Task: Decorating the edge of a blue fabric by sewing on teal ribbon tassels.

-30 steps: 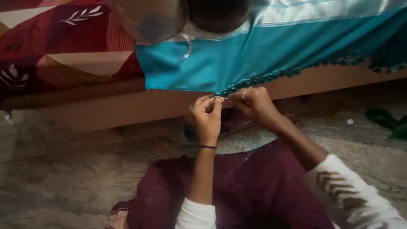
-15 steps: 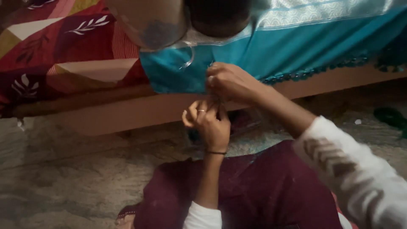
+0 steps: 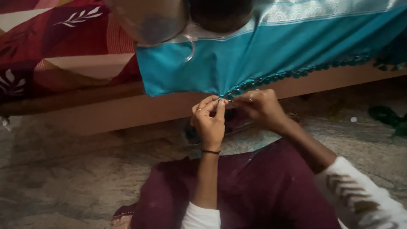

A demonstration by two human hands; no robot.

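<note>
Pinching teal cloth (image 3: 263,59) hem w/ left hand (image 3: 210,121), right hand (image 3: 260,108) alongside.

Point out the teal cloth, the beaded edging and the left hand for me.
teal cloth (image 3: 254,55): head view, on the flat hanging panel.
beaded edging (image 3: 296,74): head view, on the fringe along the lower hem.
left hand (image 3: 210,121): head view, on the back of the hand, below the pinching fingers.

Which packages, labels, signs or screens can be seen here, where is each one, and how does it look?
None is in view: no package, label, sign or screen.
Left hand and right hand: meeting at the lower edge of the teal cloth, which hangs from a bed and has a beaded trim.
Red patterned bedcover: at the upper left, with white leaf shapes.
</note>
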